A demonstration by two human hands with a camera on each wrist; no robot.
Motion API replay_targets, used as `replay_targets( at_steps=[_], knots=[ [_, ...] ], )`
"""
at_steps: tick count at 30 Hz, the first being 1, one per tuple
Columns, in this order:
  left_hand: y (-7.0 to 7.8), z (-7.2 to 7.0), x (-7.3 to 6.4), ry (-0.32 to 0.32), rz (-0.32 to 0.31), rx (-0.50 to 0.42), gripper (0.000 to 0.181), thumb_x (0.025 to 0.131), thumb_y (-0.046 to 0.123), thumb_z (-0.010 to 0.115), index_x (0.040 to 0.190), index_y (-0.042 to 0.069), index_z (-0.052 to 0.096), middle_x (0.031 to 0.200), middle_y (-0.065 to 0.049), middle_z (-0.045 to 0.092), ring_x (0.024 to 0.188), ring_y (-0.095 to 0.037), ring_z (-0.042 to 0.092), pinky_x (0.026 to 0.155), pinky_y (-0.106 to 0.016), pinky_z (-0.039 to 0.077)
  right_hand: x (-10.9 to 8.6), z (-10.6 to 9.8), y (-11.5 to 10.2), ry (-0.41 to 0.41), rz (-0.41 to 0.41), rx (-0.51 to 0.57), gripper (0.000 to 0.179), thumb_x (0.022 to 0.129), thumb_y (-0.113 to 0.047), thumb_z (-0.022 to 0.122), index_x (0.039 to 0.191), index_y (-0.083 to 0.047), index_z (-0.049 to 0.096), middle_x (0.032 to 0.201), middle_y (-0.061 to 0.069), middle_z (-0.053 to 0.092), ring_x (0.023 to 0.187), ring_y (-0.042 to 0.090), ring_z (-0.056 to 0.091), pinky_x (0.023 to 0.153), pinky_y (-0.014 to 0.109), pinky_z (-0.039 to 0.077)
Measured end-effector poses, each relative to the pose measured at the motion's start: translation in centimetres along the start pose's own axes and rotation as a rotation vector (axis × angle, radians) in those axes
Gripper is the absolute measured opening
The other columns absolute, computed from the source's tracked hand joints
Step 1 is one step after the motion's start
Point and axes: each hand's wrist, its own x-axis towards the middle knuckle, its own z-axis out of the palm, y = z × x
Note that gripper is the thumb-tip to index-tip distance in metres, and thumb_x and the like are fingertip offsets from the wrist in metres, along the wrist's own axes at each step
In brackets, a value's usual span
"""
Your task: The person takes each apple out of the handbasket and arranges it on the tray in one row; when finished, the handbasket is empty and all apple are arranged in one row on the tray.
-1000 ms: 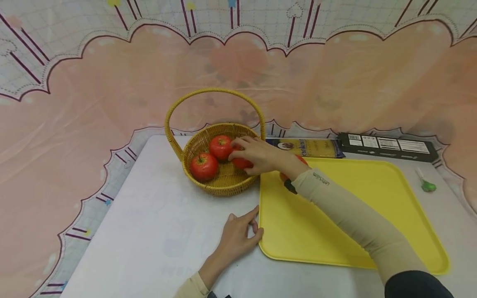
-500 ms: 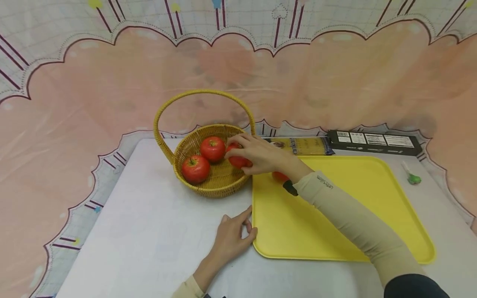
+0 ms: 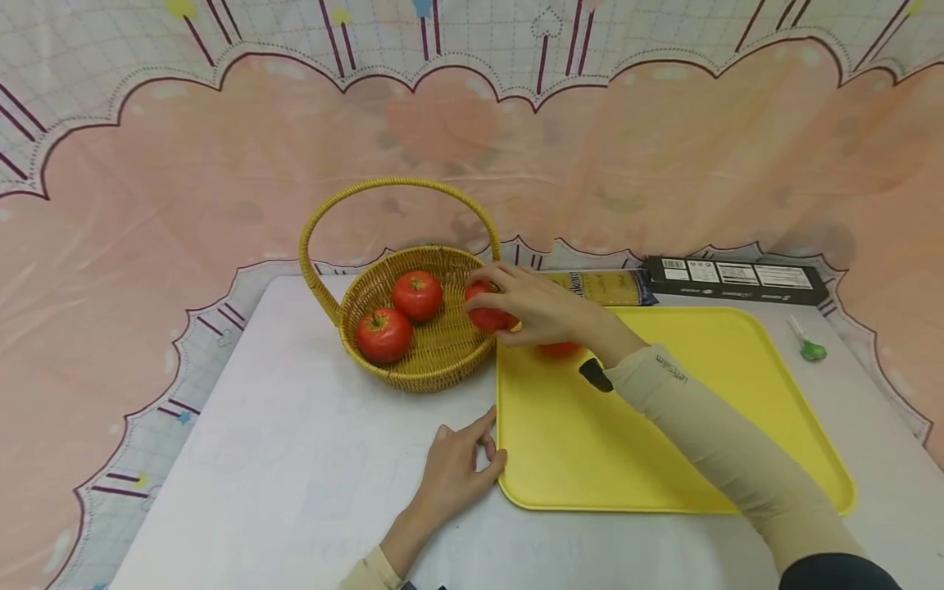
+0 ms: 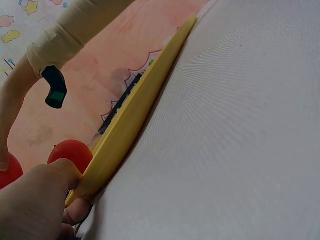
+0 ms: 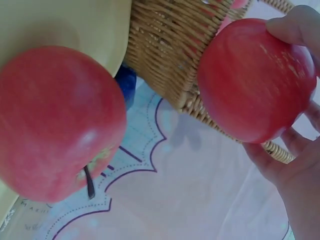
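My right hand (image 3: 549, 305) holds a red apple (image 3: 487, 310) over the right rim of the yellow wicker basket (image 3: 431, 380). Thumb and fingers spread round this apple in the right wrist view. Two more apples (image 3: 417, 296) sit inside the basket, at its left and back. On the yellow tray (image 3: 627, 451) lies another apple (image 5: 62, 125), stem showing, mostly hidden by the right forearm in the head view. My left hand (image 3: 457, 469) grips the tray's left edge, thumb at the rim and other fingers lower down in the left wrist view.
Behind the tray lie a yellow packet (image 3: 601, 287) and a long black box (image 3: 736, 280). A small green-ended item (image 3: 813, 351) rests to the tray's right. A patterned curtain (image 3: 442, 147) hangs behind the white table (image 3: 295, 475).
My right hand has drawn the apple rightward, from inside the basket to its right rim. The head view has shifted slightly right. The left hand stays at the tray's edge.
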Motion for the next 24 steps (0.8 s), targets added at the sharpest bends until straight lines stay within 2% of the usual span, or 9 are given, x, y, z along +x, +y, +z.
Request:
replay_targets(
  at_steps=[3,8,15,19,24],
  knots=[
    [0.0,0.0,0.0,-0.002,-0.001,0.003,0.053,0.082,0.028,0.066,0.131,0.01,0.057,0.066,0.024,0.052,0.044,0.005,0.026,0.066,-0.021,0.023,-0.5,0.1,0.2,-0.001,0.013,0.006,0.046,0.082,-0.027,0.067,0.127,-0.026,0.056,0.143,0.006,0.037,0.132,0.028,0.033,0.107,0.052,0.032],
    [-0.1,0.0,0.0,0.001,0.004,-0.004,0.053,0.082,0.028,0.067,0.131,0.011,0.057,0.067,0.024,0.052,0.045,0.006,0.027,0.066,-0.021,0.023,-1.4,0.1,0.6,0.025,0.021,0.015,0.045,0.082,-0.027,0.068,0.125,-0.026,0.057,0.141,0.005,0.038,0.128,0.026,0.036,0.101,0.048,0.04],
    [-0.2,0.1,-0.1,0.033,0.033,-0.001,0.052,0.08,0.026,0.068,0.129,0.008,0.058,0.067,0.023,0.055,0.044,0.006,0.024,0.065,-0.02,0.023,-2.9,0.0,1.7,0.106,0.01,0.02,0.045,0.078,-0.021,0.071,0.122,-0.024,0.059,0.137,0.008,0.042,0.122,0.026,0.042,0.097,0.049,0.041],
    [-0.2,0.2,0.0,0.047,0.048,-0.003,0.052,0.079,0.024,0.069,0.127,0.006,0.059,0.067,0.021,0.057,0.043,0.005,0.022,0.066,-0.02,0.023,-3.8,-0.4,2.6,0.152,0.015,0.034,0.046,0.077,-0.016,0.07,0.121,-0.022,0.059,0.134,0.011,0.042,0.117,0.028,0.046,0.092,0.046,0.045],
    [-0.2,0.1,0.0,0.05,0.049,-0.006,0.053,0.079,0.024,0.069,0.128,0.006,0.059,0.067,0.022,0.056,0.043,0.006,0.022,0.066,-0.021,0.022,-5.3,-1.0,3.4,0.16,0.076,0.023,0.044,0.079,-0.017,0.07,0.121,-0.021,0.058,0.136,0.011,0.039,0.113,0.029,0.049,0.086,0.043,0.05]
  ],
)
